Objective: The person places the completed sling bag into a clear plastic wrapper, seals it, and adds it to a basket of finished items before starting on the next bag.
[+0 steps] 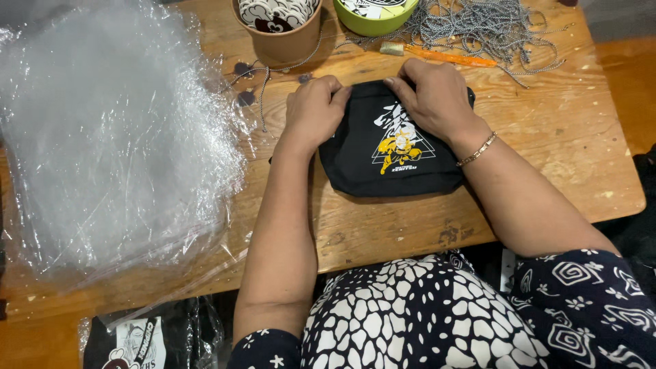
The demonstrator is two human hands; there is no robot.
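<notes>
Folded black garment (389, 147) with yellow print lies centre on the wooden surface (547, 157). Left hand (314, 109) and right hand (434, 96): grip closed on its upper edge, pressing down. Clear plastic bags (109, 137) stacked left; brown cup (279, 31), green bowl (376, 17), cords (478, 27) and orange brush (437, 55) just behind.

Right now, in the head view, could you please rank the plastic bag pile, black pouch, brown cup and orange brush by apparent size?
1. plastic bag pile
2. black pouch
3. brown cup, partly cut off at the top edge
4. orange brush
</notes>
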